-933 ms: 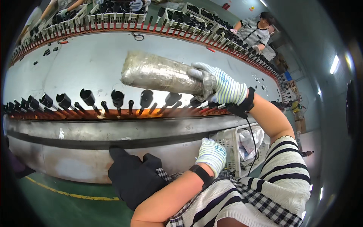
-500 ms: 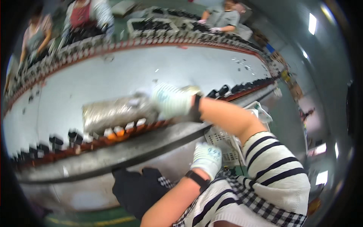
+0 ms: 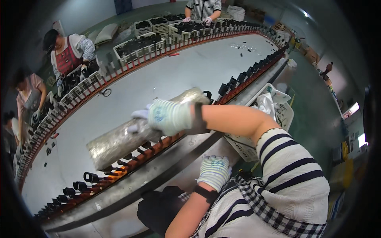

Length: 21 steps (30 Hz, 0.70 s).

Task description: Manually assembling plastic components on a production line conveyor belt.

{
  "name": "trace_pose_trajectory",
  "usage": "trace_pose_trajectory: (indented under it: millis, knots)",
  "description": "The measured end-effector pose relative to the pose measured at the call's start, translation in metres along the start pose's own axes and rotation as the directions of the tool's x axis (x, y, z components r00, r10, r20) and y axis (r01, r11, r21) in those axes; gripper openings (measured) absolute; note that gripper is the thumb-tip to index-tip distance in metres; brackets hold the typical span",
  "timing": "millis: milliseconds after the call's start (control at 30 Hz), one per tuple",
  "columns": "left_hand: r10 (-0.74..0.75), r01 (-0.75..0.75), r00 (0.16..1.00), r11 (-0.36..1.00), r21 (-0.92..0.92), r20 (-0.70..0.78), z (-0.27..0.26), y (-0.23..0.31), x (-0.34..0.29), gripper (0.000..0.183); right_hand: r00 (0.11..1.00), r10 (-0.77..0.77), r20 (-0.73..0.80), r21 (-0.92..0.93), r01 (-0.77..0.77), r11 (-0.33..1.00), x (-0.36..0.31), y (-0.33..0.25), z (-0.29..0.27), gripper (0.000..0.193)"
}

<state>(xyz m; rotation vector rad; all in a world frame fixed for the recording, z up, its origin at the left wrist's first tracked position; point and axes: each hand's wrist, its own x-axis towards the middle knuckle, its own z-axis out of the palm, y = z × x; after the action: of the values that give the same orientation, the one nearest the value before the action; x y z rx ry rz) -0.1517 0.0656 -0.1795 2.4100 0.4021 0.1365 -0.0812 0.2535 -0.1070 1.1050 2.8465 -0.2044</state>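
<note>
My right hand (image 3: 168, 117), in a striped, pale knitted glove, reaches across a long silvery cover (image 3: 115, 142) that looks wrapped in shiny film. Its fingers are stretched out over the cover; whether they press on it I cannot tell. Beneath the cover an orange glow falls on the spindles of a curved rail (image 3: 131, 160). Black cup-shaped parts (image 3: 90, 177) sit on that rail to the left, and more black parts (image 3: 224, 88) stand on it to the right. Close to my body, below the metal edge, my left hand (image 3: 215, 172) is closed, fingertips hidden.
A pale table (image 3: 131, 95) lies inside the looping rail, with small scraps at its far right. At my right is a white basket (image 3: 248, 150) holding plastic bags. Across the table, several people work beside crates (image 3: 139, 51) of black parts. A dark cloth (image 3: 160, 210) hangs near my left forearm.
My view has turned and steadied, showing more of the people and crates opposite. My right hand appears slightly farther left over the cover. My left hand stays closed near my body.
</note>
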Motion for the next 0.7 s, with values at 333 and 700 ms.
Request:
trace_pose_trajectory:
  millis: [333,700]
  knots:
    - [-0.055,0.054,0.987,0.998,0.014,0.15,0.019,-0.007,0.023,0.039,0.968,0.133,0.212,0.008,-0.138,0.99,-0.025,0.022,0.019,0.103]
    - [-0.029,0.028,0.995,1.0,0.008,0.093,0.022,-0.002,0.04,0.041,0.998,0.042,0.055,0.009,-0.042,0.999,-0.071,0.039,0.032,0.066]
